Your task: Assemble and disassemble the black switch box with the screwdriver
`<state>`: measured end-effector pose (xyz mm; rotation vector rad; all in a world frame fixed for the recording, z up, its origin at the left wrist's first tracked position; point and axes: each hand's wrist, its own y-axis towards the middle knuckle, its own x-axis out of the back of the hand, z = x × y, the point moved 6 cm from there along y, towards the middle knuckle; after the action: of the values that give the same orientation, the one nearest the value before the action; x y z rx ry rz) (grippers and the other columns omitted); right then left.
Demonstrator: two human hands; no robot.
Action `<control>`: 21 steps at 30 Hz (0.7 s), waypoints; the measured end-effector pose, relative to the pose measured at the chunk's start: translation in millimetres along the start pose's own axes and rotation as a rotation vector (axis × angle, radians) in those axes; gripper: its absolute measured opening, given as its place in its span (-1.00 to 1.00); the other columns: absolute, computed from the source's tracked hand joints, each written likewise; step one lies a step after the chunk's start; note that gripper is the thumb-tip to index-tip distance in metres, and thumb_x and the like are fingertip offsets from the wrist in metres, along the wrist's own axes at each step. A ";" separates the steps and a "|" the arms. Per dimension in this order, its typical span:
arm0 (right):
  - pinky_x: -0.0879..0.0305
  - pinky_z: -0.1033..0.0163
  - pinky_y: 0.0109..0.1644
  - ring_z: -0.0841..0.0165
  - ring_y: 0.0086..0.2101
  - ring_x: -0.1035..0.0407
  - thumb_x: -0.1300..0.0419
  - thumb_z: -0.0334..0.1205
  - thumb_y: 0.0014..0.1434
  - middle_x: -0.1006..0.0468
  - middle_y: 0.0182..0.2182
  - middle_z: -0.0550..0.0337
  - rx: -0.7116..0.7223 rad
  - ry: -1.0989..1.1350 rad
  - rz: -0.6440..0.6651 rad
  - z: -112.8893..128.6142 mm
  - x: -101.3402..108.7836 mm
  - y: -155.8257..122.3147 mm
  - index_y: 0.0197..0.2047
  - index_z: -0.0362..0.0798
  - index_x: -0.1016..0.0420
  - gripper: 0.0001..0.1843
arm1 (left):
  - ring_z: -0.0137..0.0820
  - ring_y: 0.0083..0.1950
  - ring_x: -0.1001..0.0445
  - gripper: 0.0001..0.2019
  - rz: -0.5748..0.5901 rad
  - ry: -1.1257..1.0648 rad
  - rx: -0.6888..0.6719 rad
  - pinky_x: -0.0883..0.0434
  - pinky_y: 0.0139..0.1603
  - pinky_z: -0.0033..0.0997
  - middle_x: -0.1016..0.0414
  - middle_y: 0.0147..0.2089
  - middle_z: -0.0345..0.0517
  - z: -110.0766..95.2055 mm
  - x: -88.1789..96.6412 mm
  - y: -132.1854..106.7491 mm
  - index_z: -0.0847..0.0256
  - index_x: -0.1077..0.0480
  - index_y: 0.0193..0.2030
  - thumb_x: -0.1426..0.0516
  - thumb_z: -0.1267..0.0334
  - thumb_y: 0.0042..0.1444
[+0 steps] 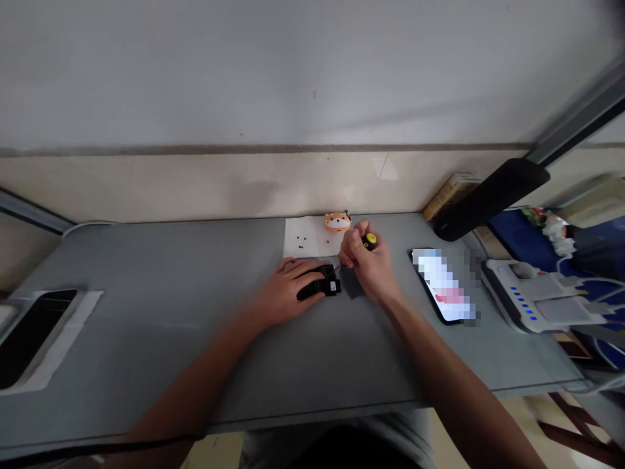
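My left hand (288, 286) lies over a small black device (319, 285) on the grey table (146, 326), fingers wrapped on its left side. My right hand (368, 264) is closed round a screwdriver with a black and yellow handle (369, 241), held upright just right of the device. Behind them lies a white sheet of paper (305, 236) with a few tiny dark screws (301, 242) on it. An orange animal figure (337, 222) sits at the sheet's far right corner.
A phone (442, 283) with a lit screen lies to the right. Beyond it are a white box with blue lights (525, 296), cables and a black lamp head (491, 198). A dark tray sits at the far left (29, 332). A wall stands behind.
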<state>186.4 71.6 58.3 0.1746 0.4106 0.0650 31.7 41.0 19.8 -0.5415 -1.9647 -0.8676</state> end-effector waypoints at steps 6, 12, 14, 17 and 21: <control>-0.30 0.20 -0.24 0.39 -0.37 -0.33 -0.29 0.27 0.15 -0.38 -0.36 0.24 -0.008 0.040 -0.008 5.1 -3.6 -0.1 -0.29 0.05 -0.41 -0.55 | -0.20 0.22 -0.51 -0.78 0.007 -0.015 0.043 -0.38 0.29 -0.04 -0.55 0.21 -0.07 3.3 0.2 -0.1 0.08 -0.52 0.06 -0.13 0.13 0.37; -0.18 0.29 -0.45 0.48 -0.57 -0.20 -0.42 0.10 0.08 -0.24 -0.53 0.44 -0.029 0.009 -0.025 -1.0 4.8 0.7 -0.38 0.07 -0.09 -0.45 | -0.20 0.20 -0.53 -0.76 0.038 0.033 -0.007 -0.35 0.31 -0.02 -0.54 0.22 -0.05 1.3 3.8 -1.3 0.07 -0.50 0.10 -0.12 0.13 0.39; -0.17 0.28 -0.44 0.47 -0.57 -0.18 -0.36 0.12 0.16 -0.21 -0.55 0.45 0.061 -0.115 -0.021 2.0 6.7 1.4 -0.35 0.08 -0.12 -0.51 | -0.19 0.21 -0.53 -0.76 0.044 0.047 -0.010 -0.35 0.31 -0.01 -0.54 0.23 -0.05 0.8 6.1 -1.3 0.07 -0.51 0.09 -0.11 0.12 0.40; -0.27 0.22 -0.26 0.40 -0.41 -0.29 -0.21 0.18 0.27 -0.39 -0.41 0.30 0.179 -0.355 0.017 9.8 7.4 1.2 -0.23 0.07 -0.36 -0.65 | -0.19 0.21 -0.53 -0.75 0.048 0.046 -0.027 -0.36 0.31 -0.01 -0.53 0.23 -0.06 -0.5 9.9 -1.1 0.05 -0.50 0.11 -0.11 0.12 0.39; -0.22 0.21 -0.26 0.37 -0.39 -0.29 -0.15 0.16 0.32 -0.43 -0.40 0.25 0.166 -0.619 0.036 14.1 14.4 1.6 -0.24 0.03 -0.46 -0.64 | -0.16 0.20 -0.53 -0.75 0.056 0.037 -0.032 -0.39 0.28 -0.01 -0.54 0.22 -0.06 0.4 11.1 -1.2 0.04 -0.50 0.12 -0.15 0.12 0.36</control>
<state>205.1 72.4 65.8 0.3531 -0.2060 0.0097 25.1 40.9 28.7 -0.5926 -1.8955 -0.8693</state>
